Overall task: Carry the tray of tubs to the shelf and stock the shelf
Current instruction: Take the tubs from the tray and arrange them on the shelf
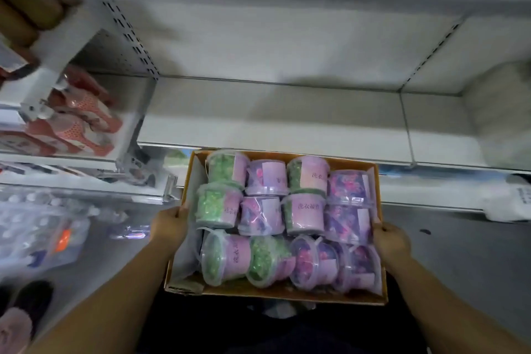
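A shallow cardboard tray (290, 297) is held level in front of me, just short of a bare white shelf (273, 118). It holds several clear plastic tubs with pink labels lying on their sides: green-filled tubs (218, 205) mostly to the left and purple-filled tubs (349, 220) mostly to the right. My left hand (169, 225) grips the tray's left wall, fingers curled over the edge. My right hand (390, 240) grips the tray's right wall the same way.
The shelf bay at left holds red-and-white packaged goods (77, 121). Below it lie clear plastic packs (37, 227). A white bag (508, 204) sits on the lower right ledge, another white bundle (502, 123) on the shelf's right end. Grey floor runs below.
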{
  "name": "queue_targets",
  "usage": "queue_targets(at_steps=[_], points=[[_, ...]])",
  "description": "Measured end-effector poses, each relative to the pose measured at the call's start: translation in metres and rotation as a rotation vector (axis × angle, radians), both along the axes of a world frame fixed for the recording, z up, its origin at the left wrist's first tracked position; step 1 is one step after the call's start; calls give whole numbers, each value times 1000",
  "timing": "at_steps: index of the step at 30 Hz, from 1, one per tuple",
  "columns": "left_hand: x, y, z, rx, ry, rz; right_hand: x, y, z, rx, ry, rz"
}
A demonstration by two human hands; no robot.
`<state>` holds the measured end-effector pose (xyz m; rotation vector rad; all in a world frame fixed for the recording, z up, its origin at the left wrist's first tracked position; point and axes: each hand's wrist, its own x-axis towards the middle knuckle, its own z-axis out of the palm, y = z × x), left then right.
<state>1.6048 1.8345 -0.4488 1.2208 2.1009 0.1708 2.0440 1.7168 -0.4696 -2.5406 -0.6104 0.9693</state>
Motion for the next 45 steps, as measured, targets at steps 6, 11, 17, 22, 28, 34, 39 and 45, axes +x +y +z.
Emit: queue_targets(at_steps=[6,11,17,22,28,34,39,45], points=[[3,28,-92,-12,50,-114,5,23,-85,-6,27,28],[-10,35,-160,60,19,-131,-1,29,-137,63,0,-18],[-9,40,-189,172,5,-126,-20,14,-179,249,38,-142],[3,16,-200,190,-149,14,-35,-11,-188,339,149,-190],[0,-24,-227,249,-292,28,-35,-25,-196,318,425,-194],[0,-26,-235,176,-226,78,-20,-32,-200,326,527,-116],[0,-31,-240,167,-305,126,-20,-36,-201,315,624,-114],[6,-16,-234,152,-453,171,-13,-14,-213,351,704,-211]])
